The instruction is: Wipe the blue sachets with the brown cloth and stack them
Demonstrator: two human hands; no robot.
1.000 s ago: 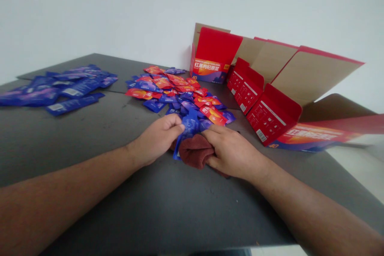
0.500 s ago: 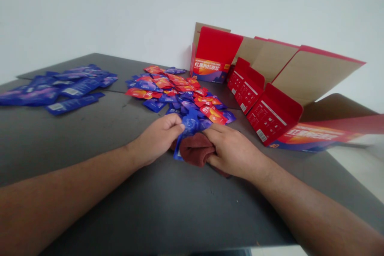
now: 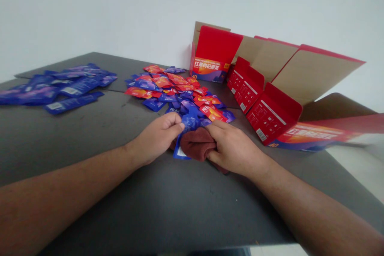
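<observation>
In front of the pile (image 3: pixel 172 86), the left hand (image 3: pixel 157 138) pinches a blue sachet (image 3: pixel 190 122), best kept taut, while the right hand (image 3: pixel 235 146) grips a brown cloth (image 3: pixel 196 143) over it, best pressed lightly.

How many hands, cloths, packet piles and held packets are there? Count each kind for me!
Hands: 2, left hand and right hand
Cloths: 1, brown cloth
Packet piles: 2, blue pile and red-and-blue pile
Held packets: 1, blue packet
Total: 6
</observation>
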